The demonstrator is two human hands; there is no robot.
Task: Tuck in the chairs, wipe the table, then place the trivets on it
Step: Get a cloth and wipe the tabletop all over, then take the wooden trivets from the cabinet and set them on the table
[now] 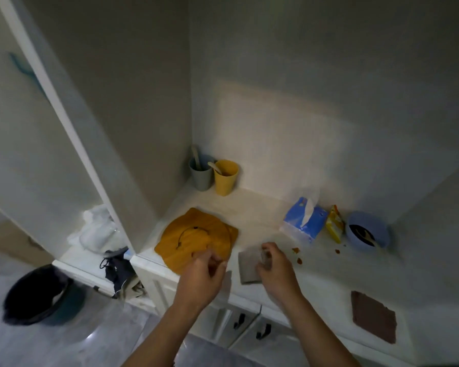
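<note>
Your left hand (206, 271) curls over the orange wooden trivets (194, 234) at the white worktop's (260, 207) front edge; its grip is unclear. Your right hand (276, 264) pinches the grey square cloth (247, 270) beside them.

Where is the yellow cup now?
Head view: the yellow plastic cup stands in the white counter's back corner, right of the grey plastic cup.

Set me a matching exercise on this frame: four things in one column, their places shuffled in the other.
Things:
1 wooden trivets
2 bin
3 brown cloth
4 yellow cup

Places:
A floor, left
B back corner, beside grey cup
C front edge of counter, far right
D counter, by left hand

Pairs: 1-D; 2-A; 3-C; 4-B
</note>
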